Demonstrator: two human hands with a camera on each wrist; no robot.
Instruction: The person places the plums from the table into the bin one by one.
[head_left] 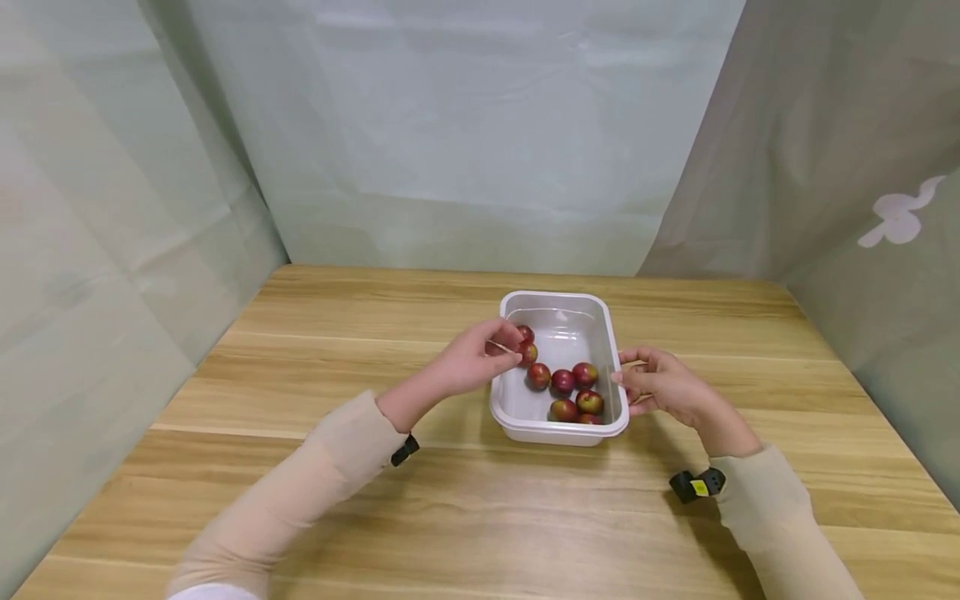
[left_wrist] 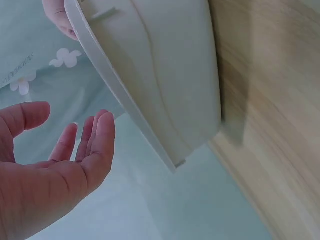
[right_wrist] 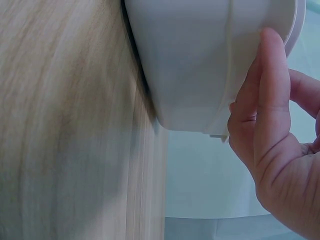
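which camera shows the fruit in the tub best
The head view. It looks down into the white tub and shows the red fruit on its floor, with the left hand touching one. Both wrist views show only the tub's outer wall, no fruit.

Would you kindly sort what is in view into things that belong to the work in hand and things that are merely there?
In use:
- white tub, right hand touching its rim
- red fruits inside, left hand at the far ones

Merely there:
- wooden table
- pale curtain backdrop
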